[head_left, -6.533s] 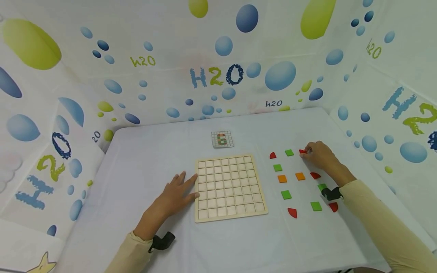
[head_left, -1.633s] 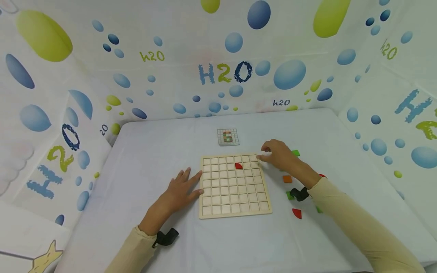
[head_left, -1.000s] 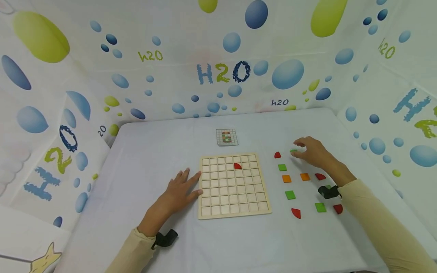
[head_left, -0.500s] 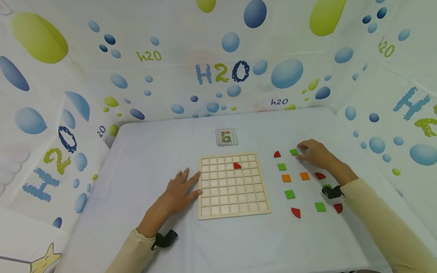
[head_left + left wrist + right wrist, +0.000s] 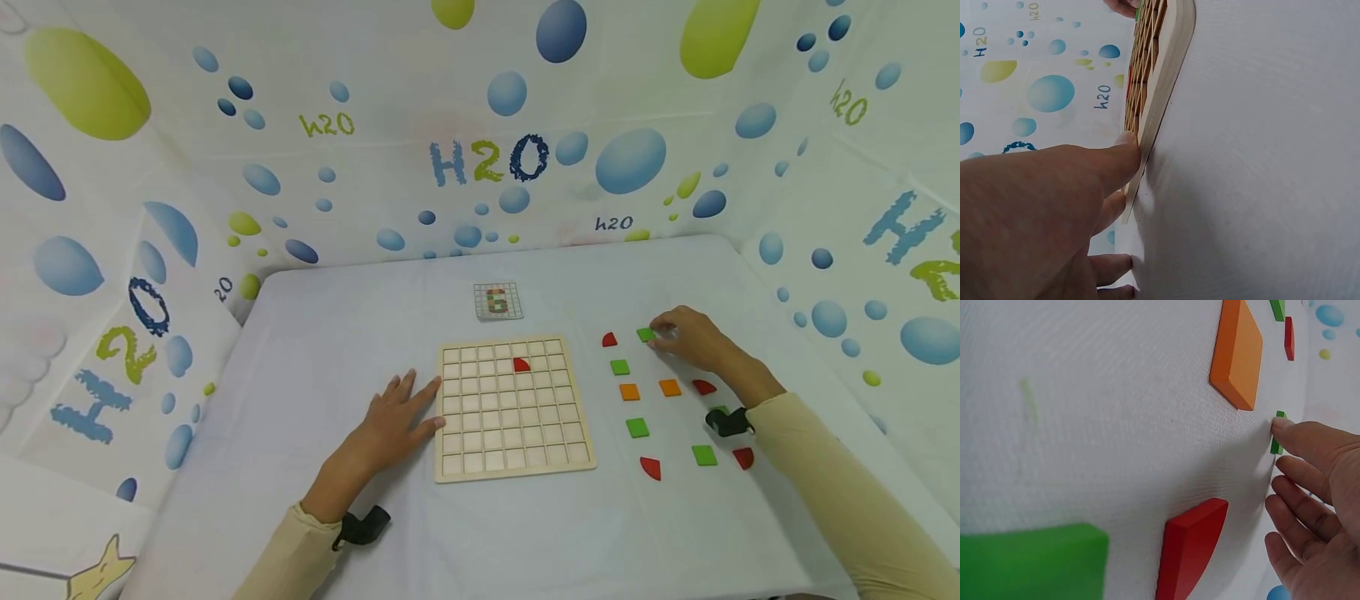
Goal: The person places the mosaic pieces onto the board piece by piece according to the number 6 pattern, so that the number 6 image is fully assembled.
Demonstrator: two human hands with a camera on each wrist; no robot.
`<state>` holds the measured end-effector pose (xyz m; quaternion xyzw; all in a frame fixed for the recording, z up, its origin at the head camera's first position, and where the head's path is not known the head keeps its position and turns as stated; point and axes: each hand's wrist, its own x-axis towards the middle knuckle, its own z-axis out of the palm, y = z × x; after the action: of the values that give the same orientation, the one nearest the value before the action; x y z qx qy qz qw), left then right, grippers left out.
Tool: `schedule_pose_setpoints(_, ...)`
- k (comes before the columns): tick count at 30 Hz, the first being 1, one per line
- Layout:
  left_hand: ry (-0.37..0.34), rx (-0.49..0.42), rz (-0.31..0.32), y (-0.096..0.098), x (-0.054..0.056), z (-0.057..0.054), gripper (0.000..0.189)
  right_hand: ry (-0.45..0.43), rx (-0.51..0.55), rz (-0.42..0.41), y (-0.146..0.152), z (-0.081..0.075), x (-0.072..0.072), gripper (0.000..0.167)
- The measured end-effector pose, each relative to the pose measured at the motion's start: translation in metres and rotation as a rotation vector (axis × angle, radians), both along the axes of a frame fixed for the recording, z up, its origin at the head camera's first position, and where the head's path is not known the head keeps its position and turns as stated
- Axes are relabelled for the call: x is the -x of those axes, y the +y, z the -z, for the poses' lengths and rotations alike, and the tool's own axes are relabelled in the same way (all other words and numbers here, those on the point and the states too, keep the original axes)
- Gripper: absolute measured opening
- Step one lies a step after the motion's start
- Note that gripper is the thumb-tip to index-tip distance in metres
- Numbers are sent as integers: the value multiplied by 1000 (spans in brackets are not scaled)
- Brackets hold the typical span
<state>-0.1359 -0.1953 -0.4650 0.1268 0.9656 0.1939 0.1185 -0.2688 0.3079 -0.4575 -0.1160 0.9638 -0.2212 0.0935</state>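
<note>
In the head view my right hand point(image 5: 690, 337) is at a green square tile point(image 5: 645, 334) on the table, thumb and index finger at opposite edges, pinching it. The right wrist view shows the thumb against that tile, the other fingers loosely bent. My left hand point(image 5: 390, 425) lies with spread fingers at the left edge of a wooden grid board point(image 5: 441, 467). Its thumb and index fingertip touch the board's rim. A red quarter-circle tile point(image 5: 521, 365) sits in one cell in the board's upper part.
Right of the board lie several loose tiles, including an orange square tile point(image 5: 670, 387), a red quarter-circle tile point(image 5: 650, 468) and a green square tile point(image 5: 704, 455). A small gridded card point(image 5: 497, 301) with a coloured 6 lies behind the board, on the white table point(image 5: 337, 317).
A red quarter-circle tile has come from the right-hand group into the board. My right hand has since moved back right and closed on the green tile. The left hand stays put.
</note>
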Motion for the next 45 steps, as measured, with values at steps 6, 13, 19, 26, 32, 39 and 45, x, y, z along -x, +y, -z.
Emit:
schedule_pose_setpoints(6,-1,-8,-1,0,0,-1,69,-6,-1,8,0,3,2,42)
schedule_pose_setpoints(13,4,-2,-6,0,0,-1,69,10,5,-3,1,4,3,40)
schedule_pose_setpoints(19,2,0,-5,-1,-1,0,69,10,5,-16,0,1,2,36)
schedule_pose_setpoints(26,1,-5,-4,-1,-1,0,69,5,3,-16,0,0,2,35)
schedule_pose_setpoints(32,3,-6,4,-2,0,2,69,0,10,-5,1,2,4,35)
schedule_pose_setpoints(39,-1,-8,6,-1,1,3,69,-5,42,6,2,0,3,37)
schedule_pose_setpoints(45,1,1,2,-1,0,2,69,-5,45,9,-2,-6,2,35)
